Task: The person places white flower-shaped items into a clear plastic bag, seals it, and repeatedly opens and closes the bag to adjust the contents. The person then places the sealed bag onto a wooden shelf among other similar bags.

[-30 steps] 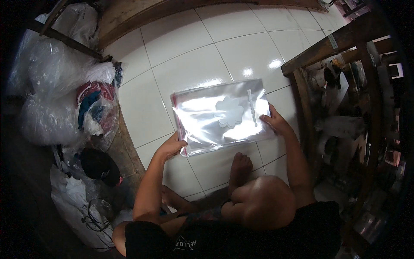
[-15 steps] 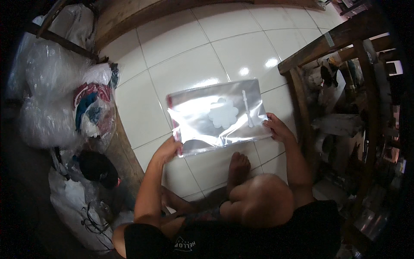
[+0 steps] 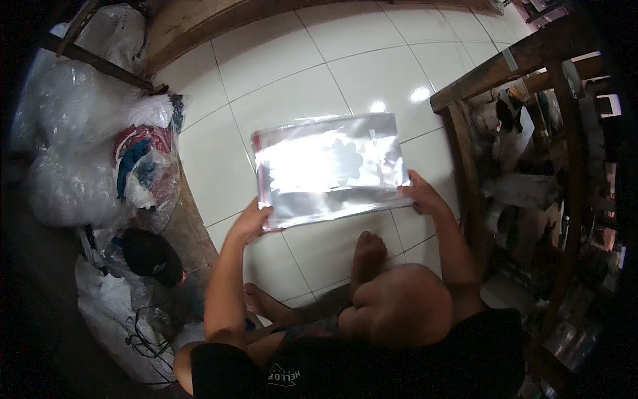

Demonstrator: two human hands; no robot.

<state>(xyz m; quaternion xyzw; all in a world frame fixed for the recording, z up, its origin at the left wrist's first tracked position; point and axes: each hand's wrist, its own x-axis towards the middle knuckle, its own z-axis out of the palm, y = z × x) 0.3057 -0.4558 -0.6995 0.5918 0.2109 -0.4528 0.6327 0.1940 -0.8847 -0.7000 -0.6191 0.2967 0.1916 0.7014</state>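
Observation:
A stack of clear plastic bags [image 3: 312, 203] with a red strip along its left edge is held out over the tiled floor. My left hand [image 3: 251, 222] grips its near left corner, thumb on top. At the right edge, my right hand [image 3: 423, 193] pinches the near right part, with the thumb above and the other fingers partly hidden beneath. Strong glare covers much of the shiny surface. A pale scalloped shape and a thin pale bar show on the sheet.
White floor tiles [image 3: 272, 73] spread beyond the bags. To the left lie large clear plastic sacks [image 3: 80, 133], bundled clothes [image 3: 143, 156] and a black cap [image 3: 151, 258]. A wooden rack [image 3: 458, 143] with stored items stands at the right. My bare foot [image 3: 369, 255] is just below the bags.
The bags have shifted slightly away from me and a little left, both hands moving with them. The glare has spread over more of the surface.

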